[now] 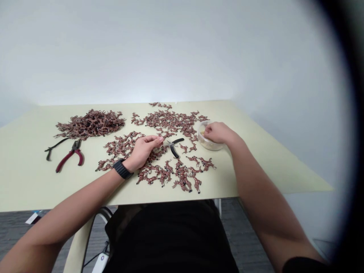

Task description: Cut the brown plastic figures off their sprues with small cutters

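My left hand (144, 149), with a black watch on its wrist, hovers over the small brown animal figures (184, 175). Its thumb and forefinger are pinched together; anything between them is too small to make out. On the right, my right hand (218, 132) reaches over the rim into a clear round plastic tub (212, 145). Its fingers are curled together at small gold-coloured pieces (202, 132) inside, and their tips are partly hidden. Between the hands lie small pliers with black handles (174, 150), their jaws pointing toward my left fingertips.
A dense heap of similar brown figures (91, 124) stands at the back left. Red-handled pliers (70, 156) and a black-handled tool (54, 148) lie in front of it. More figures (170, 120) spread across the back middle of the pale yellow table (273, 159), against a white wall.
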Available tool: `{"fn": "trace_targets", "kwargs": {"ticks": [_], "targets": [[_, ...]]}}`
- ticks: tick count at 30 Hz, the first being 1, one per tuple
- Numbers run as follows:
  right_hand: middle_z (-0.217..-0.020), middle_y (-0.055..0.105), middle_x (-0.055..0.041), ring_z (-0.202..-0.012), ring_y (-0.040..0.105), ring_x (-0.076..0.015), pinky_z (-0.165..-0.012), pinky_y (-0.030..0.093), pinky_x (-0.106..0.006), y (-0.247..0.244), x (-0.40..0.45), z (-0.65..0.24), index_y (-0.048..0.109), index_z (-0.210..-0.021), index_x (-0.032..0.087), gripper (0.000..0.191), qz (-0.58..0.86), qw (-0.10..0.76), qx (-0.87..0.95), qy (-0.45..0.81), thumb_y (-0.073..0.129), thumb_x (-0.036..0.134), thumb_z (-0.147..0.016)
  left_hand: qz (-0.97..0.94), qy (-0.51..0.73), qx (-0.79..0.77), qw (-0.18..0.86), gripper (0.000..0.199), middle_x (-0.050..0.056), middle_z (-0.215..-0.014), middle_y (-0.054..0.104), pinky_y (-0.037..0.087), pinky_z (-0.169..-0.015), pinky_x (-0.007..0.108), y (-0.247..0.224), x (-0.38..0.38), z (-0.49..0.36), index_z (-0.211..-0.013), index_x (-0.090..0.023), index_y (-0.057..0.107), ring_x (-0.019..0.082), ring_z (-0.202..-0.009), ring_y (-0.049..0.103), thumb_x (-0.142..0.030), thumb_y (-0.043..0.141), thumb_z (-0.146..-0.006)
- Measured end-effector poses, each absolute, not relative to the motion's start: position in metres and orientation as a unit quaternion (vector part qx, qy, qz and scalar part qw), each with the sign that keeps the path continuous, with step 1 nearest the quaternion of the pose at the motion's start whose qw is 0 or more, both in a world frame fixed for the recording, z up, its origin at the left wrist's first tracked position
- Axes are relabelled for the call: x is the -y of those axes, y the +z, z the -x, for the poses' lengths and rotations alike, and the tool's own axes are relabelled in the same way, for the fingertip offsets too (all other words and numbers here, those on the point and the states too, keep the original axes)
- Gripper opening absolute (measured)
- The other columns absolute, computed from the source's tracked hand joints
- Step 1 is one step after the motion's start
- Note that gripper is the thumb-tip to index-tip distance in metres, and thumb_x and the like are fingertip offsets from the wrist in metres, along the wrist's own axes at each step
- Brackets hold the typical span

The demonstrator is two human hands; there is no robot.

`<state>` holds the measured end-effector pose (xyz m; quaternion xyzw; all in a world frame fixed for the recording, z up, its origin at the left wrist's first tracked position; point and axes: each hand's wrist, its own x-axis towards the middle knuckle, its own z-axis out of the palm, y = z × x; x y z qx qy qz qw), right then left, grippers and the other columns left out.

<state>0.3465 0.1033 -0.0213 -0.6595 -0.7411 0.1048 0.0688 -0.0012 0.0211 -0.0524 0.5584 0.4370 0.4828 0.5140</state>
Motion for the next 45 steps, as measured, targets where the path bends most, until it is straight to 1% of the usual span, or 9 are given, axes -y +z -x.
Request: {"fn": "trace_targets", "kwargs": {"ticks": [8, 11, 14, 17, 20, 26, 29, 38, 45], "targets": [[-0.086, 0.076, -0.0087, -0.076, 0.064, -0.0195, -0.069, 0.044, -0.029, -0.020, -0.108, -0.351, 0.080, -0.080, 0.016, 0.009, 0.662, 0.122, 0.723, 0.153, 0.071, 0.015, -0.080, -0.549, 0.485, -0.426, 0.531, 0.039, 0.006, -0.091, 0.075, 0.055, -0.077, 0.028, -0.055, -0.027, 0.001, -0.092, -0.016, 0.074, 0.013, -0.078, 0.066, -0.050, 0.088, -0.079], [-0.078, 0.072, -0.0076, -0.067, 0.059, -0.0173, -0.062, 0.042, -0.030, -0.016, -0.106, -0.354, 0.077, -0.078, 0.015, 0.011, 0.659, 0.139, 0.715, 0.188, 0.071, 0.022, -0.084, -0.551, 0.492, -0.425, 0.523, 0.038, 0.004, -0.088, 0.073, 0.054, -0.076, 0.027, -0.057, -0.029, 0.001, -0.086, -0.016, 0.071, 0.012, -0.076, 0.065, -0.050, 0.087, -0.080], [-0.075, 0.068, -0.0071, -0.059, 0.053, -0.0136, -0.055, 0.039, -0.029, -0.009, -0.099, -0.352, 0.074, -0.083, 0.015, 0.020, 0.634, 0.220, 0.690, 0.271, 0.070, 0.033, -0.090, -0.553, 0.504, -0.427, 0.508, 0.036, 0.005, -0.091, 0.073, 0.055, -0.083, 0.029, -0.058, -0.029, 0.000, -0.084, -0.016, 0.070, 0.013, -0.082, 0.067, -0.049, 0.084, -0.084], [-0.084, 0.068, -0.0080, -0.057, 0.050, -0.0104, -0.050, 0.039, -0.026, 0.001, -0.087, -0.342, 0.072, -0.094, 0.016, 0.026, 0.555, 0.312, 0.658, 0.402, 0.073, 0.042, -0.091, -0.562, 0.505, -0.427, 0.497, 0.035, 0.008, -0.096, 0.075, 0.056, -0.090, 0.032, -0.054, -0.025, -0.002, -0.091, -0.015, 0.072, 0.016, -0.089, 0.070, -0.049, 0.082, -0.086], [-0.081, 0.065, -0.0062, -0.057, 0.048, -0.0099, -0.045, 0.036, -0.023, 0.008, -0.073, -0.323, 0.070, -0.096, 0.017, 0.033, 0.489, 0.351, 0.643, 0.473, 0.079, 0.048, -0.087, -0.575, 0.487, -0.406, 0.517, 0.036, 0.009, -0.097, 0.077, 0.058, -0.090, 0.037, -0.047, -0.016, -0.007, -0.100, -0.016, 0.071, 0.019, -0.089, 0.073, -0.049, 0.080, -0.088], [-0.081, 0.067, -0.0033, -0.057, 0.051, -0.0091, -0.047, 0.040, -0.023, 0.002, -0.045, -0.268, 0.069, -0.099, 0.021, 0.031, 0.422, 0.285, 0.691, 0.513, 0.072, 0.052, -0.094, -0.617, 0.460, -0.385, 0.509, 0.036, 0.009, -0.094, 0.077, 0.059, -0.079, 0.032, -0.037, -0.001, -0.016, -0.104, -0.015, 0.070, 0.017, -0.078, 0.071, -0.050, 0.073, -0.094], [-0.080, 0.069, -0.0029, -0.054, 0.049, -0.0085, -0.044, 0.035, -0.023, -0.004, -0.034, -0.246, 0.069, -0.097, 0.021, 0.029, 0.426, 0.273, 0.710, 0.490, 0.067, 0.050, -0.097, -0.633, 0.456, -0.385, 0.493, 0.036, 0.007, -0.091, 0.076, 0.057, -0.075, 0.030, -0.038, 0.001, -0.018, -0.104, -0.016, 0.070, 0.016, -0.075, 0.069, -0.051, 0.072, -0.094], [-0.085, 0.073, -0.0051, -0.056, 0.053, -0.0078, -0.045, 0.039, -0.020, -0.001, -0.017, -0.226, 0.068, -0.090, 0.018, 0.024, 0.424, 0.282, 0.679, 0.529, 0.067, 0.041, -0.096, -0.643, 0.450, -0.375, 0.494, 0.034, 0.008, -0.094, 0.076, 0.056, -0.076, 0.030, -0.041, -0.002, -0.018, -0.100, -0.016, 0.070, 0.016, -0.077, 0.068, -0.049, 0.073, -0.094], [-0.090, 0.076, -0.0070, -0.066, 0.059, -0.0107, -0.051, 0.047, -0.021, -0.006, -0.020, -0.228, 0.071, -0.095, 0.018, 0.021, 0.388, 0.298, 0.675, 0.553, 0.072, 0.039, -0.092, -0.628, 0.454, -0.373, 0.510, 0.036, 0.007, -0.092, 0.076, 0.055, -0.074, 0.028, -0.043, -0.005, -0.016, -0.103, -0.015, 0.071, 0.015, -0.075, 0.067, -0.049, 0.076, -0.092]]}}
